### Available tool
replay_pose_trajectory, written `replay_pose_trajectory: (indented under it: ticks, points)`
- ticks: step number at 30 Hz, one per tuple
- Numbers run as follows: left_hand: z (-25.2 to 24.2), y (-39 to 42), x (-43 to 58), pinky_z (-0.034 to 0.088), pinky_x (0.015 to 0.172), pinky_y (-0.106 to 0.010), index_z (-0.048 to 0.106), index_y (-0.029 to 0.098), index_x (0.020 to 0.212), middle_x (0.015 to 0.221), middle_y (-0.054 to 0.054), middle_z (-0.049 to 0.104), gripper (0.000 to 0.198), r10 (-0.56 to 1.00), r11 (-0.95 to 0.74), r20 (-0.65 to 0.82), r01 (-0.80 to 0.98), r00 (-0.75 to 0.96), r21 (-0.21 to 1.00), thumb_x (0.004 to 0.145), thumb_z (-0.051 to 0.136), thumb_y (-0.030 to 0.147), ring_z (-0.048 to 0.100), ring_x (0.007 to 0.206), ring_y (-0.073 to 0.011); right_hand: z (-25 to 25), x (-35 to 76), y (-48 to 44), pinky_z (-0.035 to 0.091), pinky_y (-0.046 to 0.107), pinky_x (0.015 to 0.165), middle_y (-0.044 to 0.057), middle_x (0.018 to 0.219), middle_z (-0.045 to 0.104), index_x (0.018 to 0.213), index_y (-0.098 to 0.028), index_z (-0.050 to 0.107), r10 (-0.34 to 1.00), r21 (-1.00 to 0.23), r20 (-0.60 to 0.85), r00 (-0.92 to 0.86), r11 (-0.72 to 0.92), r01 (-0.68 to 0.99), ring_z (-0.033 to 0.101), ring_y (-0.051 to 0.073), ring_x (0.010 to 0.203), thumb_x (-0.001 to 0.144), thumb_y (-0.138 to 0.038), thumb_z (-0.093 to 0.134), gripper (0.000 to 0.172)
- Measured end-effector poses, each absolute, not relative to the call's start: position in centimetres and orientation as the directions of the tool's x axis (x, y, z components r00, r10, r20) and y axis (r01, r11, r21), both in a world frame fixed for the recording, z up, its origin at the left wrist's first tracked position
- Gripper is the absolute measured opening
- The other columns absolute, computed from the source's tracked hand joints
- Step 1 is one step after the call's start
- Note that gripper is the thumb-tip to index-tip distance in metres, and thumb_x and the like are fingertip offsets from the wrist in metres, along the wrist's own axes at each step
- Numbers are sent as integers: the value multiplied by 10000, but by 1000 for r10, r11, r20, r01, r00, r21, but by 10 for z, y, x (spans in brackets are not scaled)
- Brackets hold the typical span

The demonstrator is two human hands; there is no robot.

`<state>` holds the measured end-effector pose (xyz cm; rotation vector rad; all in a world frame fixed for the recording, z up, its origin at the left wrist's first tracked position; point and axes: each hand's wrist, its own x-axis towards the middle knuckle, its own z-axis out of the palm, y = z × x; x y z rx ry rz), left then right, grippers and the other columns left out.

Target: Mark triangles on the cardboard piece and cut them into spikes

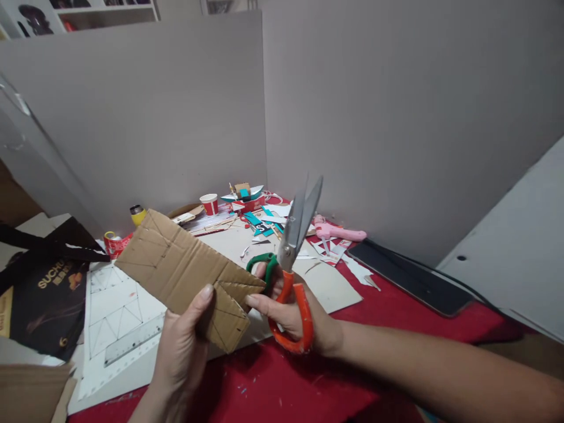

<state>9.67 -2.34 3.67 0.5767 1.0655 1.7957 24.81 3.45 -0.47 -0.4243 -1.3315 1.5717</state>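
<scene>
My left hand [183,346] grips a long strip of brown corrugated cardboard [176,267] with pencil lines on it, thumb on top near a cut at its lower right end. My right hand [288,314] holds a pair of scissors [293,252] by its green and orange handles. The blades point up and away from the cardboard, slightly parted. The two hands almost touch above the red tablecloth [282,382].
A white sheet with drawn triangles and a clear ruler [132,341] lies under the cardboard. A black bag [48,288] lies at left. A paper cup [210,203], tape roll [113,242], pink glue gun [337,231], paper scraps and a black tablet [409,276] lie behind. Grey panels wall the desk.
</scene>
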Motion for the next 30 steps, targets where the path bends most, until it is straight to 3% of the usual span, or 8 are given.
replay_pose_trajectory:
  ticks: [7, 19, 30]
  points:
    - [40, -24, 99, 555, 903, -339, 612, 219, 1234, 1043, -48, 753, 531, 859, -185, -106, -496, -501, 848, 732, 747, 111, 696, 1003, -230, -3, 251, 33, 410, 281, 709, -16, 854, 466, 959, -205, 492, 824, -903, 368, -430, 207, -376, 454, 135, 761, 815, -252, 692, 251]
    - [49, -25, 104, 579, 853, -338, 588, 170, 1265, 940, -67, 773, 485, 846, -138, -204, -572, -492, 808, 809, 588, 2, 736, 866, -210, 0, 251, 33, 451, 309, 680, -19, 837, 498, 955, -249, 455, 776, -879, 435, -457, 254, -404, 514, 156, 719, 835, -275, 657, 237]
    - [58, -26, 106, 584, 835, -307, 619, 146, 1237, 861, -60, 784, 421, 825, -97, -246, -557, -508, 825, 855, 522, -4, 743, 725, -172, 10, 254, 32, 411, 268, 603, -48, 730, 478, 881, -222, 451, 767, -858, 489, -416, 336, -390, 471, 127, 638, 792, -217, 658, 225]
